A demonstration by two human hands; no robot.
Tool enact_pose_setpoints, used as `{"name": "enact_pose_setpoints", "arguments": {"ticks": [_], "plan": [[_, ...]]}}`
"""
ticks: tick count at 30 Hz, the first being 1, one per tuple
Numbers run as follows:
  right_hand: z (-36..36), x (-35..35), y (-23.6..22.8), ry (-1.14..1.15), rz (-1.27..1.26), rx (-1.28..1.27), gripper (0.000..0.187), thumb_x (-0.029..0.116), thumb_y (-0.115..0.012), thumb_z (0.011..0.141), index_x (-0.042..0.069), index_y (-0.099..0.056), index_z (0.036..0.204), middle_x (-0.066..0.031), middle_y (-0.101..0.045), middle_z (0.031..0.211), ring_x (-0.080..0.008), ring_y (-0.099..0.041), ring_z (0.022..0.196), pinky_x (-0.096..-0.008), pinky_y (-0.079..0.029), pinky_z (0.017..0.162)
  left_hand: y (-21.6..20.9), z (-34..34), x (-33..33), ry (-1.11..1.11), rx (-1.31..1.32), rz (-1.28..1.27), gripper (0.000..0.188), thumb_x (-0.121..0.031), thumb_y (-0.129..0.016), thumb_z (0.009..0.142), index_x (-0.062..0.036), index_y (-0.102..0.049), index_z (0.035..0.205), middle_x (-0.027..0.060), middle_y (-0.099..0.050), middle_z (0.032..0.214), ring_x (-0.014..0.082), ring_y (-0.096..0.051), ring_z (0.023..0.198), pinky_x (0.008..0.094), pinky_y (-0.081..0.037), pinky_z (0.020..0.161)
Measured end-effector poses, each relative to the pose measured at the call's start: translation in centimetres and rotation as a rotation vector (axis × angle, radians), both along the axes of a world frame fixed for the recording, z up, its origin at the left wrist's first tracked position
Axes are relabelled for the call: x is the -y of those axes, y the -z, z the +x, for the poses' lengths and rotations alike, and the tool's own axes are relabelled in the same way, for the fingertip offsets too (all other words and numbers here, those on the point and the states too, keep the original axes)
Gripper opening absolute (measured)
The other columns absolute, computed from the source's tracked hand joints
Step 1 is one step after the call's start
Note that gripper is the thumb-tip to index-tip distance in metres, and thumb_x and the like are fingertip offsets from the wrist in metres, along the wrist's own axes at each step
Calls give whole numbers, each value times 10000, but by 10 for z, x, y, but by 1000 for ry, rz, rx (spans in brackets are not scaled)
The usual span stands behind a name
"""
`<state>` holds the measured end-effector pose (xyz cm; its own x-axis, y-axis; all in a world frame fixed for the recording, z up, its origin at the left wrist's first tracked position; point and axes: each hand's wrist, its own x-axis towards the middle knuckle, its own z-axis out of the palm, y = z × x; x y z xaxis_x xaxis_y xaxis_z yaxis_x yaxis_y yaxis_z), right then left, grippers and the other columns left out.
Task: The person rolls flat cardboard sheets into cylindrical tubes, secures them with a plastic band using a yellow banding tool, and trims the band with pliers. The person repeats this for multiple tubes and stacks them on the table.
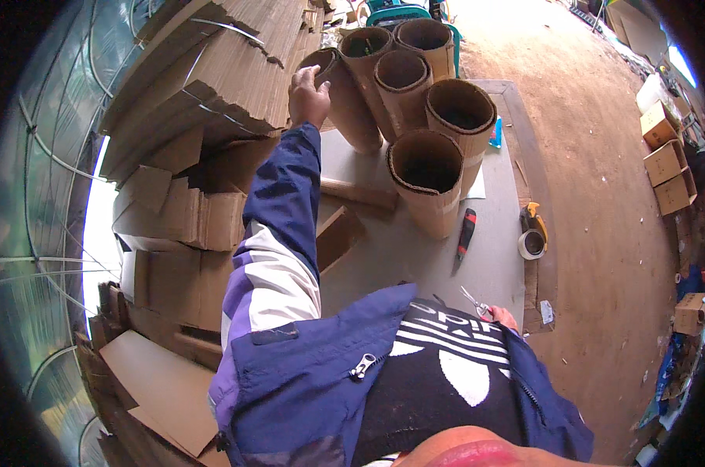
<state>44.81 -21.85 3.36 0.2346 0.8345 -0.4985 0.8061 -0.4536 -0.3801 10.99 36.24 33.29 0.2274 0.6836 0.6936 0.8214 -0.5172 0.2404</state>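
Note:
My left hand (309,100) reaches to the far left of a group of rolled cardboard tubes. Its fingers are bent over the rim of the leftmost tube (351,105), gripping it. Several more tubes stand upright beside that one, the closest being a wide tube (426,183) with a dark hollow inside. My right hand (505,317) is low at the table's near edge, mostly hidden by my jacket. A thin, two-pronged metal tool that looks like scissors (472,298) sticks out from its fingers.
A red-and-black knife (466,233), a tape roll (531,244) and a yellow-handled tool (534,214) lie on the grey table (492,268). Tall stacks of flat cardboard (235,74) crowd the left side. Small boxes (668,163) line the far right.

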Motion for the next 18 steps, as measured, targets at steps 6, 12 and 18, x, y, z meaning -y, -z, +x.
{"name": "enact_pose_setpoints", "arguments": {"ticks": [6, 12, 18], "plan": [[4, 7, 13, -1, -1, -53, 363, 418, -666, 842, 206, -628, 1134, -151, -639, 1034, -361, -627, 992, -493, -507, 833, 14, -15, -36, -162, -339, -346, 456, -183, -565, 886, -144, -543, 1339, 143, -552, 1311, 314, -512, 1255, 433, -445, 1033], [-1, 4, 7, 10, -1, -34, 398, 459, -687, 827, 195, -635, 1120, -145, -642, 1020, -360, -629, 976, -493, -511, 809, 4, -5, -16, -202, -396, -584, 397, -157, -485, 871, -141, -633, 1239, 93, -606, 1295, 301, -571, 1199, 408, -467, 1009], [-2, -5, -4, 27, -48, -27, 460, 499, -709, 804, 172, -634, 1119, -147, -642, 1010, -367, -628, 972, -497, -510, 800, -21, -3, 14, -26, -250, -296, 242, -200, -611, 832, -153, -712, 1047, 80, -681, 1097, 302, -624, 1066, 411, -512, 891]]}}
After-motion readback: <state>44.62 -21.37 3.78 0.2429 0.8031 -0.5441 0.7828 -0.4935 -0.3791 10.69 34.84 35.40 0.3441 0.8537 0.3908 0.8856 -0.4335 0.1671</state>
